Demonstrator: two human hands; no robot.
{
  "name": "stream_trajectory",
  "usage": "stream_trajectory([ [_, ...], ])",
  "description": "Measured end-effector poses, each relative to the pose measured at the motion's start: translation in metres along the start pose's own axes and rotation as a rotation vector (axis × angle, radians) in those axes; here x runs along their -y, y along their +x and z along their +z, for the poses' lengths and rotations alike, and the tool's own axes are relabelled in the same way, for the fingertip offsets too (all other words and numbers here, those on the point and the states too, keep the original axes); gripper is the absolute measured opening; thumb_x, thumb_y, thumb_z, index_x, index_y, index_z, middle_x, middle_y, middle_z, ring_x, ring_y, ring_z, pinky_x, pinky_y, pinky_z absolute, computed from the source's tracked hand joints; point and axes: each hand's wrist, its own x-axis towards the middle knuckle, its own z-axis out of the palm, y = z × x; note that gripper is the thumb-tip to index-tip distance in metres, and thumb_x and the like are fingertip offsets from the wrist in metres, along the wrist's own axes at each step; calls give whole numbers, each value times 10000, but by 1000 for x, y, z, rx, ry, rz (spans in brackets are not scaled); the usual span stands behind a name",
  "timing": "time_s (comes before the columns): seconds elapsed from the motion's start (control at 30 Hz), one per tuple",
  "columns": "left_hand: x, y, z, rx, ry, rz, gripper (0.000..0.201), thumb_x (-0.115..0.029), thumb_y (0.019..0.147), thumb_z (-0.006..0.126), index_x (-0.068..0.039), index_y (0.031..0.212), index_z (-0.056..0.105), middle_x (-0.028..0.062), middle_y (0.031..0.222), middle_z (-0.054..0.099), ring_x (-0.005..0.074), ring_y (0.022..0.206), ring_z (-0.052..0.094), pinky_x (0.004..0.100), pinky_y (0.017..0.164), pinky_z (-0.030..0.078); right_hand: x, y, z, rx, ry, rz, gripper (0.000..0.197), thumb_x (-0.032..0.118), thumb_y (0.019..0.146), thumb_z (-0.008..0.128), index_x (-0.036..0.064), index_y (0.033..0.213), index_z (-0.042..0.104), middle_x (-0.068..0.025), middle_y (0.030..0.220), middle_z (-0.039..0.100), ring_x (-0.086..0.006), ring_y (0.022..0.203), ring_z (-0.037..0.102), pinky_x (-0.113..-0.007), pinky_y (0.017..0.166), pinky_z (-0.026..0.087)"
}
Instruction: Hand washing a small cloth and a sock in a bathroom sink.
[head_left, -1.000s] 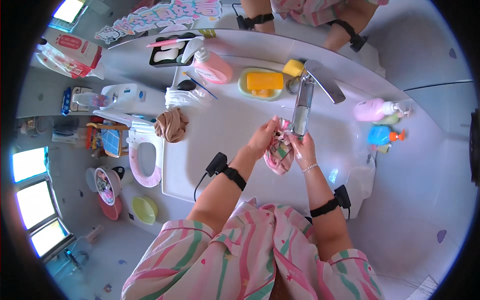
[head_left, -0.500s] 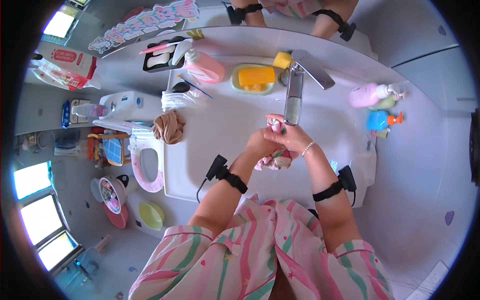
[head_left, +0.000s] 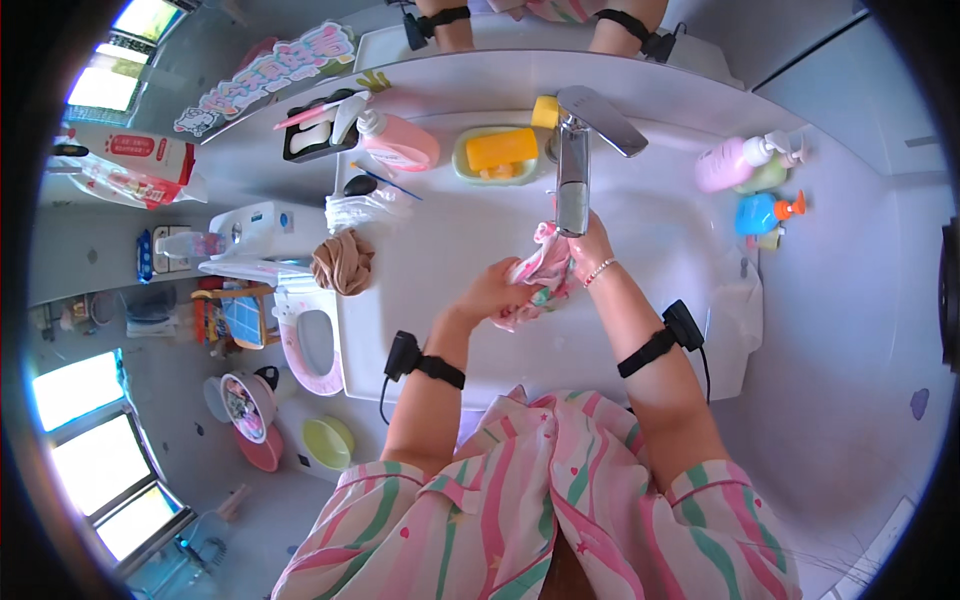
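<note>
A wet-looking pink and white cloth (head_left: 545,268) with green patches hangs bunched between my hands over the white washbasin (head_left: 440,345). My left hand (head_left: 492,290) is closed on its left side, thumb and fingers pressed into the folds. Just under the spout of the chrome tap (head_left: 573,185), my right hand (head_left: 591,248) grips the cloth's right side; the spout and the cloth hide part of its fingers. A beaded bracelet circles the right wrist, and both forearms wear black straps with small devices.
Behind the basin stand a green soap dish (head_left: 466,160) with an orange soap bar (head_left: 502,149), a yellow sponge (head_left: 545,111) and a pink bottle (head_left: 400,143). A brown cloth (head_left: 343,262) lies on the left rim. Pump bottles (head_left: 735,163) line the right. Further left is a toilet (head_left: 307,345).
My hands have moved apart, from clasped together around the cloth to one on each side. The cloth is now looser and more spread. The whole view has shifted slightly.
</note>
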Motion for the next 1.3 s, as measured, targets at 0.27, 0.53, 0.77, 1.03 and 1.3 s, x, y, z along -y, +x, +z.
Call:
stream_trajectory([
  [0.27,-16,-28,-37,-290,193,339,509,-75,751,695,-59,1236,540,121,1087,654,234,1010,635,365,868,512,22,-7,-28,280,-171,193,347,199,908,667,66,1218,585,-36,1030,653,-144,970,632,-363,768,548],
  [0.53,20,-8,-27,-964,977,541,286,-132,775,673,-39,1039,618,141,1015,647,324,905,626,381,779,513,11,-3,-30,148,-478,185,273,220,914,668,28,1103,624,-23,1002,661,-118,891,629,-309,682,510],
  [0.77,24,30,35,-177,-561,108,414,-412,991,506,-56,1193,564,86,1209,621,233,1115,564,432,937,460,14,4,-18,106,-454,-123,252,167,906,651,40,1116,595,-40,923,666,-118,791,635,-314,665,528],
  [1.03,-3,64,29,302,-1493,-3,695,-575,980,356,-19,1394,413,158,1429,460,334,1325,430,510,1119,324,-8,-81,30,138,-981,-986,225,-59,801,621,32,1006,610,-133,1063,633,-277,963,624,-425,842,513],
  [1.3,38,117,88,-61,-1246,270,426,-280,992,416,-10,1316,478,142,1271,590,239,1171,566,411,1051,431,-28,17,-25,-303,-1206,-510,323,347,837,599,55,757,711,-194,742,655,-434,698,621,-524,707,497],
])
